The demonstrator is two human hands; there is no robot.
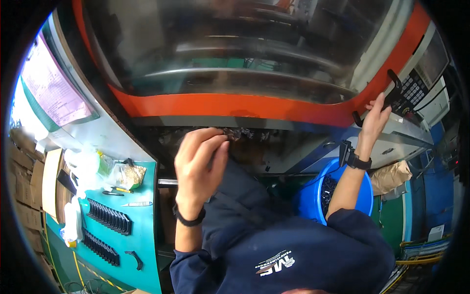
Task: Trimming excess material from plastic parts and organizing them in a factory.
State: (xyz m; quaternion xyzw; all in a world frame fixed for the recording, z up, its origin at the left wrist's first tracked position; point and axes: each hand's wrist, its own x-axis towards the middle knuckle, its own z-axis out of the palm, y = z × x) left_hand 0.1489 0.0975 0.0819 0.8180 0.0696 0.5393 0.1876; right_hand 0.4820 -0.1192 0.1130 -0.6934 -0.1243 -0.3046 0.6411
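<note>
Up at the right, my right hand [376, 116] is on the black door handle [393, 84] of a machine, its fingers partly round the bar. The handle sits on the orange-framed door [205, 105], whose large window is see-through. My left hand [199, 164] is raised in front of the machine's lower edge, left of the middle. Its fingers are curled in toward the thumb, and no object shows at the fingertips. The palm side is hidden.
On the left, a green-topped table [144, 225] bears two rows of black curved parts [108, 216], a single black curved part [134, 259], pens and plastic bags. A blue bucket [363, 196] with dark pieces inside stands under my right forearm. Beside it lies a brown paper sack [391, 177].
</note>
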